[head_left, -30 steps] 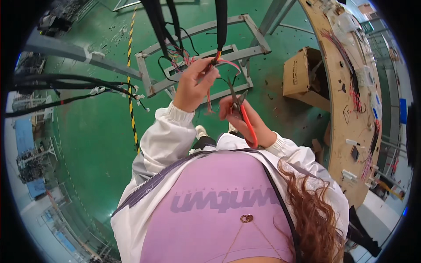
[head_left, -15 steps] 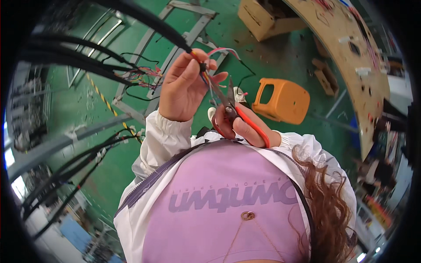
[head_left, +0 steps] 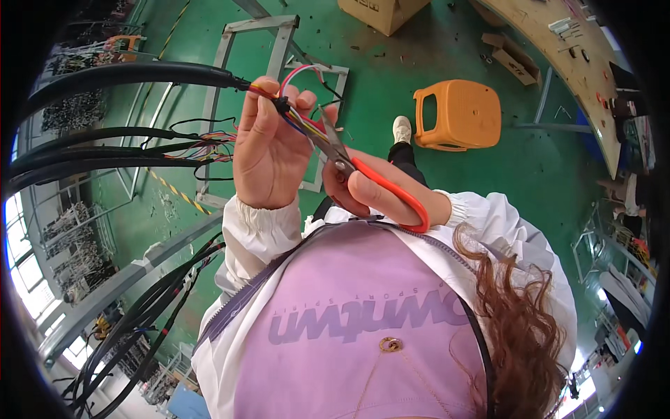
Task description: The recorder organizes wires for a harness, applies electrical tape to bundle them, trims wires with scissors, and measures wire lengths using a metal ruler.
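Note:
My left hand (head_left: pixel 271 157) pinches the bare end of a black-sleeved cable (head_left: pixel 160 72), where colored wires (head_left: pixel 301 120) come out of the sleeve. A small black band or tie (head_left: pixel 281 105) wraps the wires at my fingertips. A loop of pink and white wire (head_left: pixel 296 70) curves up beyond the fingers. Closed around red-handled scissors (head_left: pixel 340 162), my right hand (head_left: pixel 387 192) holds their blades slightly apart at the wires, just right of the band. Whether a wire lies between the blades I cannot tell.
More black cables (head_left: pixel 91 159) with loose wire ends hang at the left, and others droop over a grey rail (head_left: pixel 150 258). A metal frame (head_left: pixel 222 70) stands on the green floor. Beyond my foot are an orange stool (head_left: pixel 460 115), cardboard boxes (head_left: pixel 513 59) and a curved wooden board (head_left: pixel 558 77).
The scissors have come up to the wires beside the band, and their blades have drawn closer together. My left hand and the cable sit further left; the whole view has shifted.

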Action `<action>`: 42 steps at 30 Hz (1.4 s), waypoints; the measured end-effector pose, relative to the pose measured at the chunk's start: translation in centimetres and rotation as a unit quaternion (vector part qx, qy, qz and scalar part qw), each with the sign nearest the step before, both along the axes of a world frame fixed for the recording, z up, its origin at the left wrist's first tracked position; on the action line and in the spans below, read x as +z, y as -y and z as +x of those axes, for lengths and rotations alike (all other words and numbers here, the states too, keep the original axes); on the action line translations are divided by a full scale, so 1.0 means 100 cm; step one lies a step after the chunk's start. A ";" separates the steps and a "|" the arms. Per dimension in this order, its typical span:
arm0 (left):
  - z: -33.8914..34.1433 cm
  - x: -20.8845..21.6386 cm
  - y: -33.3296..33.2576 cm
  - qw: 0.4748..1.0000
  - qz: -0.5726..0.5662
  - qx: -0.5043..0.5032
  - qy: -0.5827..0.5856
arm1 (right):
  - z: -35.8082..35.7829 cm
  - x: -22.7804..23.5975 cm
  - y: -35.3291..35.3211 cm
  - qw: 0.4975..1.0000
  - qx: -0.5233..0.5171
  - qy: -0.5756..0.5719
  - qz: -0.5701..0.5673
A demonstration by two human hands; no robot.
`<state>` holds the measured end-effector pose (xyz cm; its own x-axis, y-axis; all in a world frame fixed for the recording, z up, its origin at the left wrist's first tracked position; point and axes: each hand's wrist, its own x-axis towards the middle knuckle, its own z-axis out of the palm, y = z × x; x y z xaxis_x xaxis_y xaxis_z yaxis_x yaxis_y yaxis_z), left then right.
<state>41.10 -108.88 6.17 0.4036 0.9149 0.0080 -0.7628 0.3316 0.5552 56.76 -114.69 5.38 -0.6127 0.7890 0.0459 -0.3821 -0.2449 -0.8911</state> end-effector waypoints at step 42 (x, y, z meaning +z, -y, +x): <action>0.023 0.007 0.035 0.832 0.332 0.296 -0.331 | -0.017 -0.004 0.013 0.978 -0.132 0.066 0.145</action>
<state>43.36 -112.41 6.83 -0.0001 0.8376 0.5463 -0.1364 -0.5412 0.8298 55.09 -115.98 4.99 -0.4055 0.8857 0.2262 -0.2748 0.1179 -0.9543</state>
